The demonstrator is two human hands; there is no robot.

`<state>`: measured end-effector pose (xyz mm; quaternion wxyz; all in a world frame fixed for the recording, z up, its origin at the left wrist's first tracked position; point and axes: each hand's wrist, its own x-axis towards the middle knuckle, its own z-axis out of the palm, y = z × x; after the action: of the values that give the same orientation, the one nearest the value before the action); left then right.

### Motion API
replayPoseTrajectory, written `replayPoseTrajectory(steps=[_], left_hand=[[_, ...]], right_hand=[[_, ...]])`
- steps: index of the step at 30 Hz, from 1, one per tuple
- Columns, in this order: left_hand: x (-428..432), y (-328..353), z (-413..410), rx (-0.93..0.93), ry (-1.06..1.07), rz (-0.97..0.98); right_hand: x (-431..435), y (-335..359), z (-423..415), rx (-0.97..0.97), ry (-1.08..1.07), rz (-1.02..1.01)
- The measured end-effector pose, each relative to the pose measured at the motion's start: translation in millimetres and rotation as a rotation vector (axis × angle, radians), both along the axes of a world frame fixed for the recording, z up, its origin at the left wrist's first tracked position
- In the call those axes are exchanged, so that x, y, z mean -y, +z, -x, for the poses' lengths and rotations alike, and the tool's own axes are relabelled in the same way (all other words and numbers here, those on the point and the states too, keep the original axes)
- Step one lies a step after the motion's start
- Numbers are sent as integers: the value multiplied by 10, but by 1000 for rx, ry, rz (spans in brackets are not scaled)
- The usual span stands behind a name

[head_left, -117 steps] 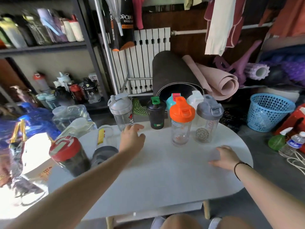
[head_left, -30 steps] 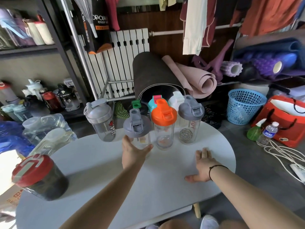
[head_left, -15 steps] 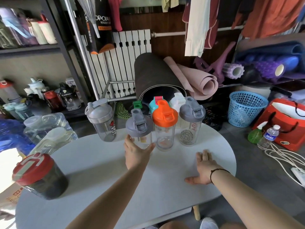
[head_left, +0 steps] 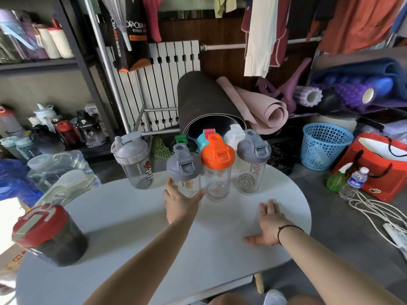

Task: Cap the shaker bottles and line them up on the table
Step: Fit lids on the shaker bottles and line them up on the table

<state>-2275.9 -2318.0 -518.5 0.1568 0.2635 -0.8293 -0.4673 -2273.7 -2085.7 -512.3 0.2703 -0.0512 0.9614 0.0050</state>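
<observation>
My left hand [head_left: 179, 202] is wrapped around the base of a clear shaker bottle with a grey lid [head_left: 184, 166], standing upright on the white oval table [head_left: 154, 238]. Right beside it stand an orange-lidded clear bottle [head_left: 217, 170] and a grey-lidded bottle with a wire ball inside [head_left: 252, 166]. Behind them show a green-capped black bottle [head_left: 181, 138], a teal-lidded one [head_left: 203, 138] and a white one [head_left: 234, 135]. A grey-lidded smoky bottle [head_left: 134, 160] stands apart to the left. A dark bottle with a red lid [head_left: 46, 234] sits at the near left. My right hand [head_left: 267, 223] lies flat on the table.
Beyond the table lie rolled yoga mats [head_left: 220, 106] and a white radiator [head_left: 167, 84]. A blue basket [head_left: 326, 146], a red bag [head_left: 378, 164], a water bottle [head_left: 353, 182] and white cables [head_left: 378, 212] are on the floor at right. Shelves with more bottles [head_left: 55, 133] stand left.
My left hand brought the grey-lidded clear bottle from the table's left side and stood it next to the orange-lidded one. In the last second it barely moved. My right hand stayed flat.
</observation>
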Motion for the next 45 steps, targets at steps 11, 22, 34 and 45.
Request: replayPoseTrajectory(steps=[11,22,34,45], left_hand=[[93,-132,-67,24,-83,-35],[316,-309,-27,76,-172,38],[294,-365,-24,0,-142,9],[297,-294,-10,77,-139,8]], right_hand=[[-84,86,91,-144,-127,221],[-254,-154,752,-297,-422,960],[-189,-244,858,-392,-422,946],[-111,-244,830,-430,-443,947]])
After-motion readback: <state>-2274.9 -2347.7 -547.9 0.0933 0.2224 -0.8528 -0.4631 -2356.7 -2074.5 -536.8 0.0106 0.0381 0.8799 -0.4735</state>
